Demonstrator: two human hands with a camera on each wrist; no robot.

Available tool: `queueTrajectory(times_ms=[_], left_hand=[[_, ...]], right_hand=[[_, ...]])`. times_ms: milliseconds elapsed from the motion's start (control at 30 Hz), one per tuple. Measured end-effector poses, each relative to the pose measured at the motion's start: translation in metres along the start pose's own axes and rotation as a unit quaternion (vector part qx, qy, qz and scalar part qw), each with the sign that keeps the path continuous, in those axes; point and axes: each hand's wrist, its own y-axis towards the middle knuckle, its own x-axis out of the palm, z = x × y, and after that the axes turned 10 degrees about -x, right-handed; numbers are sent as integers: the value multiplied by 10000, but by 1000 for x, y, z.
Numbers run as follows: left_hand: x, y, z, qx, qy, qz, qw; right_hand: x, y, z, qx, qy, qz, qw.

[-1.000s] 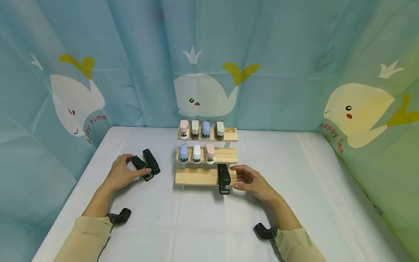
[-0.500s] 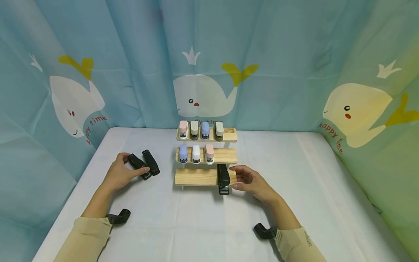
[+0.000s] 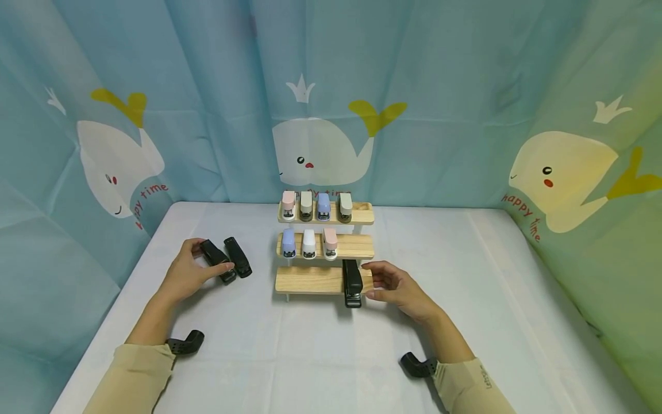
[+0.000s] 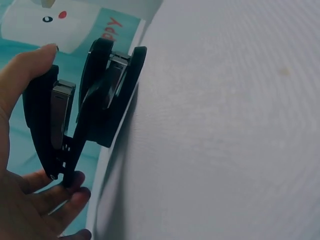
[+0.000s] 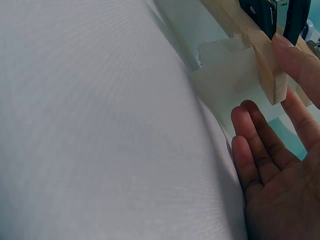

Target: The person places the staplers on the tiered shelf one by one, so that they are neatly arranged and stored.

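Note:
A black stapler [image 3: 218,261] is gripped by my left hand [image 3: 187,270], thumb at one end and fingers at the other. The left wrist view shows this stapler [image 4: 52,122] from the side, its arms spread. Beside it on the table lies a second black stapler [image 3: 238,257]. My right hand [image 3: 400,290] rests at the right end of a wooden display rack's bottom shelf [image 3: 310,280], where a third black stapler [image 3: 353,283] stands. In the right wrist view, the thumb touches the shelf end [image 5: 272,75] near that stapler; the other fingers are relaxed below and behind.
Small pink, grey and blue staplers [image 3: 323,207] line the rack's top shelf [image 3: 364,214]. Blue, white and pink ones [image 3: 309,243] stand on the middle shelf [image 3: 357,246]. A white cloth [image 3: 289,356] covers the table. Blue whale-print curtains [image 3: 445,75] surround it.
My left hand has shifted slightly left with its stapler, widening the gap to the stapler lying beside it. The right hand has stayed at the rack.

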Motion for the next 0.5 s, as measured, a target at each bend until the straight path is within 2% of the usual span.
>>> queueTrajectory(times_ms=[500], left_hand=[[-7, -4, 5, 87, -837, -210, 9962]], right_hand=[[0, 0, 0, 16, 59, -13, 10000]])
